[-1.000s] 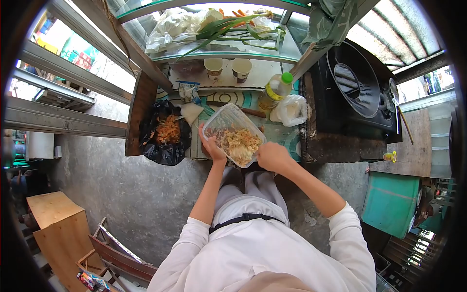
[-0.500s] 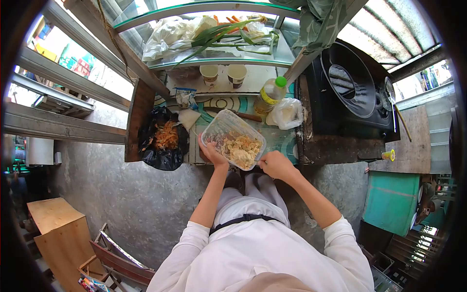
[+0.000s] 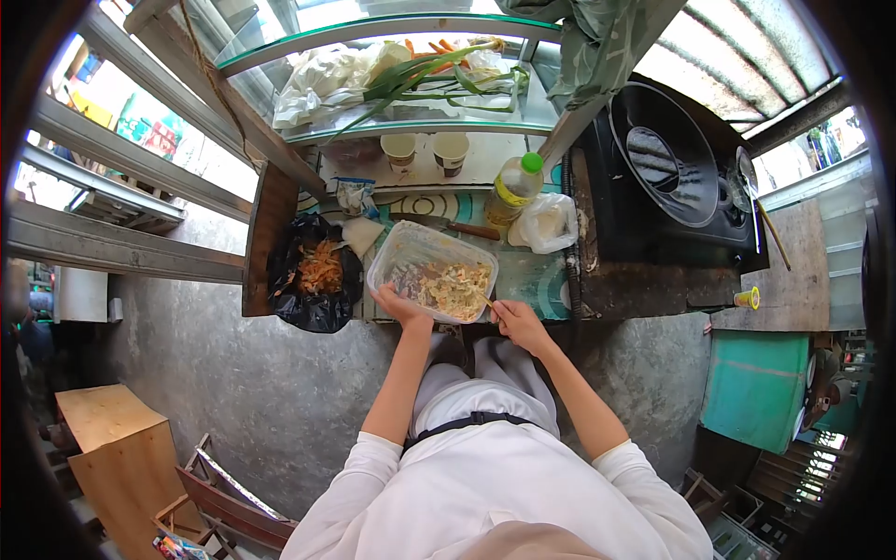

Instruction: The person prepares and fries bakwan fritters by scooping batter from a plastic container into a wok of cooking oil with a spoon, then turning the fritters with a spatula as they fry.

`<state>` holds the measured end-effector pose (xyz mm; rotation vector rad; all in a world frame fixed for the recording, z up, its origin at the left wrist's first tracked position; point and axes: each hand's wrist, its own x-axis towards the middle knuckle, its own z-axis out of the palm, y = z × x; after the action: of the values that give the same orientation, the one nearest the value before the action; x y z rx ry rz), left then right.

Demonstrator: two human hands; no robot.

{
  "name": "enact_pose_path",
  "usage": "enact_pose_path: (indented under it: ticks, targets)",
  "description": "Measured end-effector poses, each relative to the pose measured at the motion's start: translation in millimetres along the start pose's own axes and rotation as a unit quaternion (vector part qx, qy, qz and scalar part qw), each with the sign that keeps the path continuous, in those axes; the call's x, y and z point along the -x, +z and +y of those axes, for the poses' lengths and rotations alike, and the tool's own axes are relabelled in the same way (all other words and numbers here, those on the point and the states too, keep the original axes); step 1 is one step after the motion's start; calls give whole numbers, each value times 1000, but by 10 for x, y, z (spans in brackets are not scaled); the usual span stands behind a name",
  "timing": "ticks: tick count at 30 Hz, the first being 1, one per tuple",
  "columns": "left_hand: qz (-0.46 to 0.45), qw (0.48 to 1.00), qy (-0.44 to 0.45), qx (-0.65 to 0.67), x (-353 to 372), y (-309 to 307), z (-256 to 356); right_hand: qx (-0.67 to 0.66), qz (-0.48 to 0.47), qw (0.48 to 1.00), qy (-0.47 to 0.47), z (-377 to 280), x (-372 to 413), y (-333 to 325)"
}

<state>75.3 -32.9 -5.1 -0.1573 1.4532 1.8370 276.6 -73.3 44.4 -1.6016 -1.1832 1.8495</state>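
On the patterned surface (image 3: 532, 271), its near edge under one rectangular, clear plastic container (image 3: 429, 252) of crumbly, moist mixture (image 3: 455, 287), the left hand (image 3: 403, 306) cups the container's near-left side, and the half-curled right hand (image 3: 519, 324) pinches one thin utensil (image 3: 489, 302).

The right hand (image 3: 523, 327) hides part of the thin utensil (image 3: 488, 302); the clear rectangular plastic container (image 3: 385, 264) covers some left hand (image 3: 403, 308) fingers.

Both hands (image 3: 403, 308) low, fingers curled, forearms converging.
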Motion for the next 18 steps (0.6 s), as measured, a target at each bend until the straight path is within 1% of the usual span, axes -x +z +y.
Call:
enact_pose_path:
  ticks: [1,2,4,5,7,10,13,17,18]
  targets:
    - [16,1000,-20,8,31,28,38,55,32,997,-40,36,-8,-2]
    - [30,999,-22,-11,13,33,35,111,62,989,-79,65,-11,-11]
    - [61,997,-26,-50,-28,25,28,166,72,981,-74,1,63,-51]
    - [59,996,-29,-58,-31,16,12,194,76,975,-72,-38,109,-68]
    - [56,995,-36,-72,-22,15,6,191,76,977,-57,-83,193,-69]
    - [74,993,-58,-66,-33,8,-20,175,64,982,-25,-49,300,-85]
    - [44,997,-46,-44,-64,-38,-1,169,55,984,-7,-15,382,-124]
    - [36,997,-35,-51,-9,-20,-30,135,37,990,17,-133,356,-106]
    - [32,997,-34,-54,-10,-25,-51,132,41,990,6,-162,328,-93]
